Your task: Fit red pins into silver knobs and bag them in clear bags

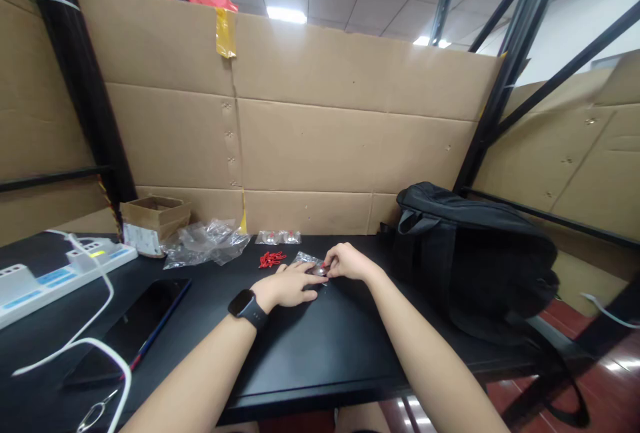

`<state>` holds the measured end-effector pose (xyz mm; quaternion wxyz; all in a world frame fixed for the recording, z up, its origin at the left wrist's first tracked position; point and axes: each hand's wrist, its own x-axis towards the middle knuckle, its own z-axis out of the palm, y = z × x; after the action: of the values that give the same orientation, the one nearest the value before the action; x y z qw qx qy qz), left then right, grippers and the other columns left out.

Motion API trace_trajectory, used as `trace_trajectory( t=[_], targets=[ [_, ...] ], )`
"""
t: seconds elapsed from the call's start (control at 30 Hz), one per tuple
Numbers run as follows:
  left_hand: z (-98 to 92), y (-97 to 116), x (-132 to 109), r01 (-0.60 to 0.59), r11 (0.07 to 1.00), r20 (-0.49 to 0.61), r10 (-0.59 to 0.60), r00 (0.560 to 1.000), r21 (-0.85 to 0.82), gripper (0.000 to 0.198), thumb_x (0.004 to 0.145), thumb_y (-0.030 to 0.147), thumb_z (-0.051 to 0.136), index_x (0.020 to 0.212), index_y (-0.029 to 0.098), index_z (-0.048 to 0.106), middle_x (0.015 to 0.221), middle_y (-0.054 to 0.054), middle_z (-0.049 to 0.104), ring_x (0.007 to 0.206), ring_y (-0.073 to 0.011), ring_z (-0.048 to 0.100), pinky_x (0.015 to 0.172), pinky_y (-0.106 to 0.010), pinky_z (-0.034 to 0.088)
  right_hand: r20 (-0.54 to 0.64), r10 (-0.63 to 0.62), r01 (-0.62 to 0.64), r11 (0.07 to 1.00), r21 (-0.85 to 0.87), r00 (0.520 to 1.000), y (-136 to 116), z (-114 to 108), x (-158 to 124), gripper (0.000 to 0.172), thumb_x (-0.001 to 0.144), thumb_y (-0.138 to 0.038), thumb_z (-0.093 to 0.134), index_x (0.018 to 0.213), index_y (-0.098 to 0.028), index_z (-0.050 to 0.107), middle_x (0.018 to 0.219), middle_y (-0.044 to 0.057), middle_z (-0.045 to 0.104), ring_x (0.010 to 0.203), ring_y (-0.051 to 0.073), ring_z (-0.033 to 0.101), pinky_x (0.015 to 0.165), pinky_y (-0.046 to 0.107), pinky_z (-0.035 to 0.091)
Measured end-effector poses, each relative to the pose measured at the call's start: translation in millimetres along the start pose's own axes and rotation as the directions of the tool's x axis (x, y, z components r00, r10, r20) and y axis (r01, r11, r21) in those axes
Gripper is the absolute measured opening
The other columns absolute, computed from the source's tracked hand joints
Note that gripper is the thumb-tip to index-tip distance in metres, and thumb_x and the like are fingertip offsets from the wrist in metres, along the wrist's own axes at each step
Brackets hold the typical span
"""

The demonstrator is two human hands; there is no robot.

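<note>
A small round, shiny metallic piece lies on the black table, partly covered by my fingers. My left hand, with a black watch on its wrist, rests flat with fingers stretched out, the fingertips touching that piece. From the right, my right hand pinches a small red piece at the edge of the round one. Clear plastic wrapping sits just behind my fingers. A little pile of red plastic clips or links lies left of it. Two wrapped round pieces lie farther back.
At the right stands a black backpack. Crumpled clear plastic and a cardboard box are at the back left. Nearer lie a dark tablet or phone, a white power strip and a white cable. Cardboard panels wall the back.
</note>
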<state>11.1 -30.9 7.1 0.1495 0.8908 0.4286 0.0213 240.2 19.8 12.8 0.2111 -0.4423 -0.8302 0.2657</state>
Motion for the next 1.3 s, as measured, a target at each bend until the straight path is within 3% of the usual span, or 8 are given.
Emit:
trace_trajectory(
  t=[0.23,0.43,0.73,0.83,0.97,1.07,1.17,1.3],
  targets=[
    [-5.4,0,-2,-0.015,1.0,0.036,0.015,0.999,-0.005,0.05,0.091,0.05,0.051,0.14,0.054,0.045,0.165,0.003,0.021,0.151,-0.0352,0.016,0.112,-0.07,0.017,0.068,-0.009,0.009,1.0,-0.01,0.998,0,-3,0,0.018,0.069,-0.02,0.076,0.087,-0.019,0.076,0.072,0.001,0.074,0.071,0.017,0.071,0.063,0.022,0.05],
    [-5.5,-1,-2,-0.017,1.0,0.04,0.017,0.999,-0.011,0.048,0.092,0.046,0.052,0.139,0.053,0.047,0.166,0.003,0.013,0.153,-0.0331,0.009,0.112,-0.071,0.015,-0.161,-0.176,0.13,0.957,-0.261,0.971,-5,4,5,0.032,0.06,-0.026,0.088,0.081,-0.018,0.066,0.082,-0.001,0.064,0.07,0.012,0.058,0.063,0.021,0.039],
    [-7.4,-1,-7,0.067,0.998,0.029,-0.067,0.997,0.012,0.046,0.092,0.035,0.054,0.132,0.058,0.053,0.166,0.013,0.005,0.153,-0.035,-0.004,0.114,-0.069,0.006,-0.355,-0.095,-0.093,0.873,-0.478,0.93,-19,41,13,0.034,0.078,-0.045,0.075,0.093,-0.023,0.054,0.095,0.001,0.059,0.081,0.016,0.055,0.061,0.024,0.029],
    [-11.6,-8,-8,0.053,0.999,-0.018,-0.053,0.998,0.005,0.044,0.092,0.028,0.051,0.125,0.056,0.06,0.165,0.014,0.013,0.153,-0.0359,0.003,0.115,-0.068,0.01,-0.381,-0.054,-0.123,0.896,-0.427,0.923,-18,45,17,0.035,0.079,-0.047,0.074,0.093,-0.022,0.055,0.093,0.001,0.059,0.076,0.015,0.055,0.061,0.025,0.032],
    [-19.6,-20,-8,-0.059,0.998,-0.224,0.058,0.973,0.002,0.046,0.083,0.01,0.048,0.111,0.04,0.069,0.145,0.004,0.051,0.14,-0.0285,0.038,0.112,-0.052,0.029,-0.2,-0.127,0.093,0.981,-0.168,0.971,-8,26,13,0.045,0.071,-0.043,0.082,0.101,-0.022,0.058,0.097,0.001,0.061,0.072,0.013,0.056,0.064,0.024,0.04],
    [-18.1,-25,-4,-0.026,0.999,-0.397,0.013,0.918,-0.028,0.049,0.07,0.008,0.058,0.115,0.029,0.06,0.118,-0.004,0.065,0.112,-0.024,0.057,0.097,-0.038,0.042,-0.185,-0.151,0.163,0.985,0.05,0.971,4,6,8,0.025,0.091,-0.034,0.06,0.112,-0.021,0.058,0.098,0.002,0.063,0.068,0.011,0.057,0.065,0.024,0.045],
    [-9.2,-22,3,0.053,0.999,-0.505,-0.042,0.862,0.008,0.042,0.071,0.017,0.069,0.11,0.026,0.058,0.112,-0.004,0.065,0.107,-0.0256,0.057,0.091,-0.037,0.041,-0.215,-0.173,0.179,0.984,0.008,0.961,14,0,6,0.025,0.084,-0.017,0.062,0.109,-0.02,0.062,0.1,0.003,0.064,0.068,0.01,0.057,0.066,0.023,0.045],
    [-1.5,-16,9,0.071,0.995,-0.506,-0.025,0.862,0.071,0.011,0.08,0.029,0.07,0.09,0.026,0.065,0.097,-0.002,0.069,0.105,-0.0263,0.057,0.091,-0.038,0.036,-0.177,-0.23,0.217,0.972,-0.091,0.957,17,12,12,0.03,0.067,-0.014,0.081,0.094,-0.02,0.07,0.092,0.001,0.065,0.068,0.01,0.056,0.066,0.023,0.044]
  ],
)
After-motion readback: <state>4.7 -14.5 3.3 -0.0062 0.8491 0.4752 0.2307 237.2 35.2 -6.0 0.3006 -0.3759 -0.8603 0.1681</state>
